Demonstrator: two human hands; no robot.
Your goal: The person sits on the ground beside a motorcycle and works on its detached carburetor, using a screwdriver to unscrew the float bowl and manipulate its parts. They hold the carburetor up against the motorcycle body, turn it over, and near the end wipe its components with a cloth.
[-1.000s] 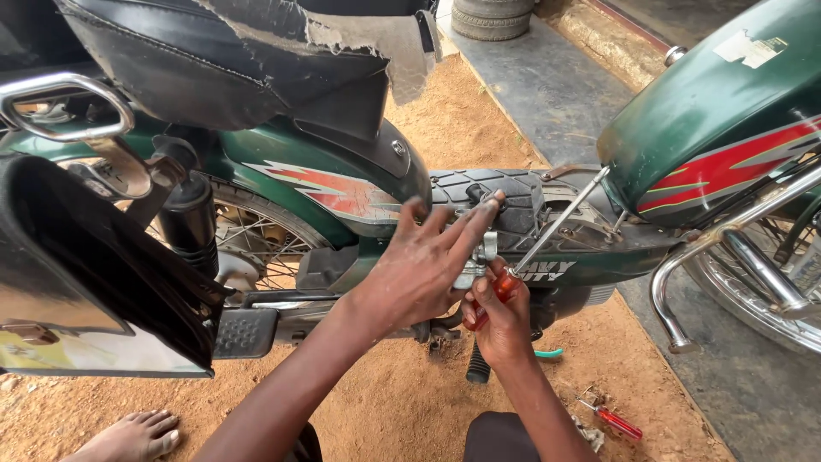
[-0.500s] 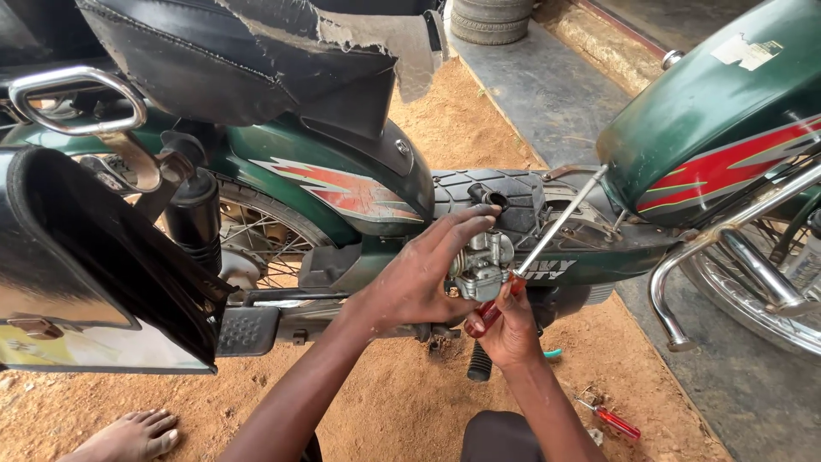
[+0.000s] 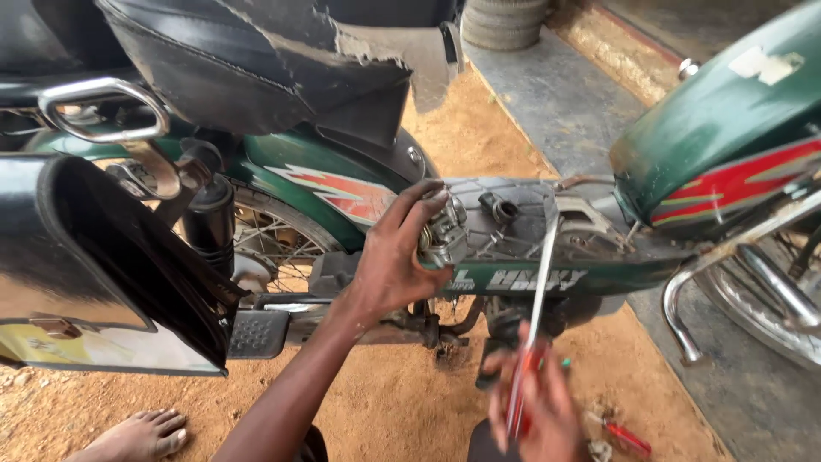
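Note:
My left hand (image 3: 395,257) grips a small grey metal engine part (image 3: 443,234), like a carburettor, and holds it up beside the green motorcycle's frame (image 3: 547,278). Lower down, my right hand (image 3: 539,406) is closed around the red handle of a long screwdriver (image 3: 537,299). Its metal shaft points up towards the frame, its tip near the black footboard area (image 3: 505,222). The right hand is blurred.
A torn black seat (image 3: 256,60) hangs above the green side panel (image 3: 333,184). The rear wheel and shock (image 3: 214,222) sit left; a dark box (image 3: 94,265) fills the near left. A second green motorcycle (image 3: 727,145) stands right. Red-handled tools (image 3: 629,438) lie on sandy ground. A bare foot (image 3: 137,436) rests lower left.
My left hand has lifted the metal part up and away from the frame. My right hand has dropped lower and drawn the screwdriver back towards me.

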